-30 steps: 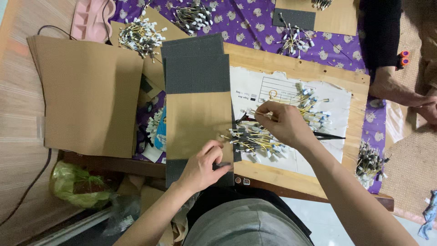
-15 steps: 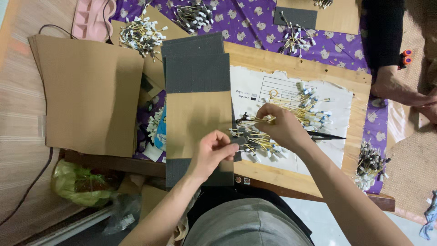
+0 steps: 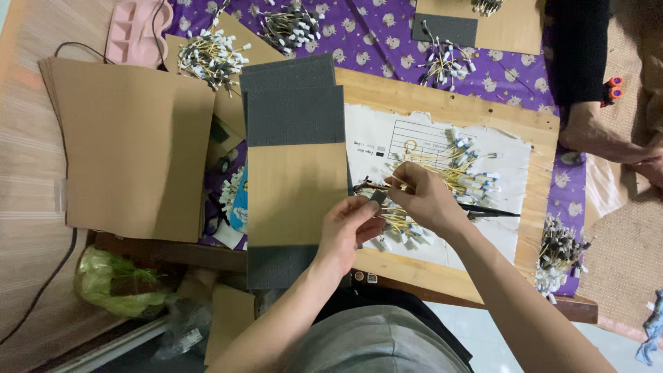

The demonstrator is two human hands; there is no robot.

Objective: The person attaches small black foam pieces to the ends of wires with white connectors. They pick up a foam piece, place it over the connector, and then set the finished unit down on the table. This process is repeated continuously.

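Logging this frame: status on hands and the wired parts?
Left hand pinching a small grey piece. Right hand gripping a thin yellow wire. Wire pile loose on the paper sheet. Nothing blocking.

Pale wooden floor (image 3: 27,207) runs down the left, a dark cable (image 3: 41,290) trailing across it. A purple patterned cloth (image 3: 387,41) spreads beneath the wooden bench (image 3: 442,276), and a woven mat (image 3: 621,262) lies right.

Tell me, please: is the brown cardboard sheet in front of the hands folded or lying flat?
Flat. The brown cardboard sheet lies spread on grey foam pads, with no crease showing.
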